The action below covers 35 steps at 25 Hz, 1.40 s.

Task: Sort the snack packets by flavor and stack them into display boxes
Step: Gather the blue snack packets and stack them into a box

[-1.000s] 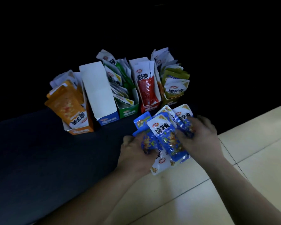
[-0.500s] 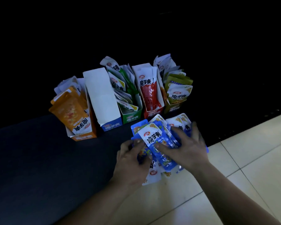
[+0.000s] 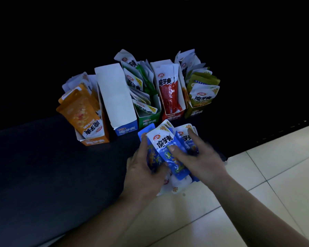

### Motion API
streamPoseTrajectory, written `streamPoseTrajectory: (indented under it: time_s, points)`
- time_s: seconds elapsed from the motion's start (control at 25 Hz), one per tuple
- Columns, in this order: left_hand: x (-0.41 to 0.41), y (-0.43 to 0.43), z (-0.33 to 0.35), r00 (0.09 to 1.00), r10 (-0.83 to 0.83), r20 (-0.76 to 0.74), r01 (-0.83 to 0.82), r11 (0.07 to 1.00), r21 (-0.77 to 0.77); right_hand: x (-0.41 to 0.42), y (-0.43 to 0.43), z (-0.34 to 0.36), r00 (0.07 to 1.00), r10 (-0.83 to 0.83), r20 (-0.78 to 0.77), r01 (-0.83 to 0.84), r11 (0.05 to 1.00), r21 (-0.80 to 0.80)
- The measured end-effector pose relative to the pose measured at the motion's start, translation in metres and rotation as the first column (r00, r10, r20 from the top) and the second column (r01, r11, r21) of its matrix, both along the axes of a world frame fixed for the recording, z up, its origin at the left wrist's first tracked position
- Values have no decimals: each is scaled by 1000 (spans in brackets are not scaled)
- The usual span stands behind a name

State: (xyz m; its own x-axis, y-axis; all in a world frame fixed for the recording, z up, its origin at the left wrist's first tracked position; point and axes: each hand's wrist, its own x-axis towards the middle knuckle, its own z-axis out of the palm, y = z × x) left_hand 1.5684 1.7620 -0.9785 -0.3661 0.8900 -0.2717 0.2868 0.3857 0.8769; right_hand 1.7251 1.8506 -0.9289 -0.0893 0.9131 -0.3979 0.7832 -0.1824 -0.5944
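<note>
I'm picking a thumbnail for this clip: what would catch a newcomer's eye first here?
The fan of blue packets stands out, gripped by the left hand and right hand, low in the middle. Behind it stands a row of display boxes; only the blue box shows no packets.

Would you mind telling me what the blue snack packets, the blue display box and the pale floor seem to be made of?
The blue snack packets: likely glossy plastic film; they glint and crinkle. The blue display box: seemingly matte cardboard, with a flat white folded wall. The floor: probably glazed tile, with grout lines and sheen.
</note>
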Motion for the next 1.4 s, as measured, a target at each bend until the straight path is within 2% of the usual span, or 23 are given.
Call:
streamPoseTrajectory:
  time_s: [0.12,0.24,0.32,0.44,0.52,0.68,0.92,1.12,1.2,1.28,1.4]
  points:
    - [16,5,10,990,-8,-143,13,999,31,-6,-9,-2,997,70,25,-71,997,35]
    - [10,4,0,990,70,-125,-60,995,77,-5,-13,-10,990,111,92,-118,991,71]
    - [1,-1,-3,989,80,-123,-77,997,32,-2,-14,-13,972,152,178,-167,983,74]
    - [6,-1,5,972,28,-234,-45,997,-65,2,-12,-15,963,156,221,-173,983,59]
    - [10,6,4,976,108,-188,-125,989,-80,2,-9,-13,961,133,241,-150,987,51]
    - [2,24,3,961,275,30,-264,945,-194,2,-5,-12,943,151,297,-171,984,44]
    - [9,21,3,942,306,135,-288,948,-136,5,-1,-16,955,104,279,-127,990,65]
    - [23,25,10,971,232,-64,-237,967,-93,1,-1,-16,956,91,279,-107,993,42]
    - [28,29,13,978,186,-89,-195,975,-103,1,-1,-14,970,61,235,-66,998,16]
    - [30,31,16,986,124,-114,-140,979,-145,3,-1,-14,983,25,181,-30,999,22]
    - [27,39,23,976,11,-218,-78,950,-301,7,-10,-13,999,-32,-1,32,997,73]
